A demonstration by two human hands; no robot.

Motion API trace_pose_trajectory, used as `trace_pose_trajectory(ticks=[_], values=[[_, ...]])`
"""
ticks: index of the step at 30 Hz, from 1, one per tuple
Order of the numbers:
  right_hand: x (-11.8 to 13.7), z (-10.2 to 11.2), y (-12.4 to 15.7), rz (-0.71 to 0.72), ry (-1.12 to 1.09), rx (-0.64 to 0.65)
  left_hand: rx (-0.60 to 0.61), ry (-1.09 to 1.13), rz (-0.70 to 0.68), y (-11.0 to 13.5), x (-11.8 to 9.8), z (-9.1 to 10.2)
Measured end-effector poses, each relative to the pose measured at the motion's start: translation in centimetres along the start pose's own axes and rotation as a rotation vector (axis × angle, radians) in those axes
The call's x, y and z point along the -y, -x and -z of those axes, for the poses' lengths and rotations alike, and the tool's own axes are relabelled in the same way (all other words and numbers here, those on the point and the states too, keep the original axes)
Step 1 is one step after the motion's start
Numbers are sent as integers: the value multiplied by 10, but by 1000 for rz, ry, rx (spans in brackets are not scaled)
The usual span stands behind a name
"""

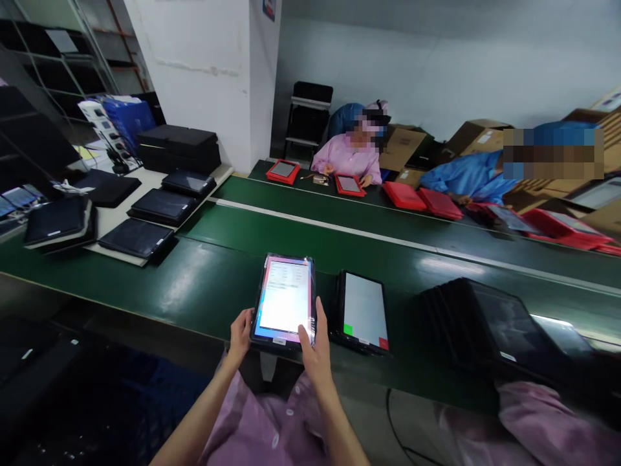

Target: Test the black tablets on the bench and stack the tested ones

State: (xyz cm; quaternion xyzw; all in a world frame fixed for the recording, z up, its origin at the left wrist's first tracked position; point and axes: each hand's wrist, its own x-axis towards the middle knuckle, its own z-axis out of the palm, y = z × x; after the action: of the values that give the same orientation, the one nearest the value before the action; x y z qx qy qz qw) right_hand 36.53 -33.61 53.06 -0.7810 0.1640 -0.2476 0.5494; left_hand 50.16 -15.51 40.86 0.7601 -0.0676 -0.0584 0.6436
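Note:
A lit tablet in a black frame is held over the near edge of the green bench, its screen showing a white window on a pink and blue background. My left hand grips its lower left side. Around the lower right side wraps my right hand, the thumb over the screen's lower right corner. Just right of it, a second tablet lies on the bench with a pale screen, a green square and a red square in its bottom corners.
Dark tablets are stacked to the right, beside a pink sleeve of another person. At left, several dark tablets rest on a pale board. Across the green bench, two people handle red-cased tablets.

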Motion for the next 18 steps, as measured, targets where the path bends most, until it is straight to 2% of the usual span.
trace_pose_trajectory(ticks=[2,4,7,10,13,18], values=[[-1,0,0,-7,8,-11,-53,73,83,-8,-12,0],[-2,0,1,-9,9,-18,-69,176,107,-14,-31,0],[-5,1,1,21,10,-15,-20,302,64,-19,-65,1],[-8,2,2,59,15,-17,44,329,77,-20,-91,2],[-12,2,2,89,13,-19,69,295,105,-23,-102,2],[-14,1,2,111,23,-25,36,232,114,-28,-104,1]])
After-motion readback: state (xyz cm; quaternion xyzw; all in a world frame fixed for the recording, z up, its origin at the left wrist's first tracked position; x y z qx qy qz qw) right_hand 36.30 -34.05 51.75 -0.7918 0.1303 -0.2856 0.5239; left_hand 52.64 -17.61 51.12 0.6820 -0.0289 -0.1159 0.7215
